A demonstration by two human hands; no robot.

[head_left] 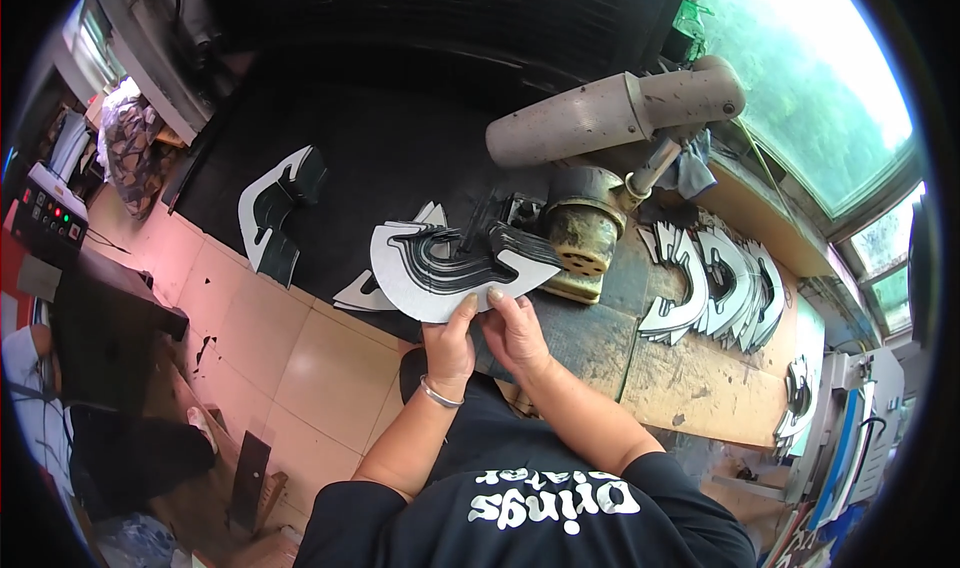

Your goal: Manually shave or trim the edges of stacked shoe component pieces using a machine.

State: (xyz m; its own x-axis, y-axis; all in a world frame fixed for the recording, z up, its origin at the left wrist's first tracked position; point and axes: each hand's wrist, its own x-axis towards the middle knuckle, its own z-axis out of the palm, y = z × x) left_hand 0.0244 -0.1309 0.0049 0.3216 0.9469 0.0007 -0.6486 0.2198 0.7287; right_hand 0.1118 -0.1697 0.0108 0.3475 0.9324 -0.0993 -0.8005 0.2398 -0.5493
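I grasp a stack of curved, white-topped pieces (pixel 425 298) by its near, rounded edge, my left fingers (pixel 463 310) and right fingers (pixel 514 315) close side by side. Both thumbs press its pale top; the grip beneath is hidden from me. The stack spreads forward from my fingers over the near edge of the black tabletop (pixel 370 128), its notched side away from me, right tip near the stained metal machine (pixel 585 233).
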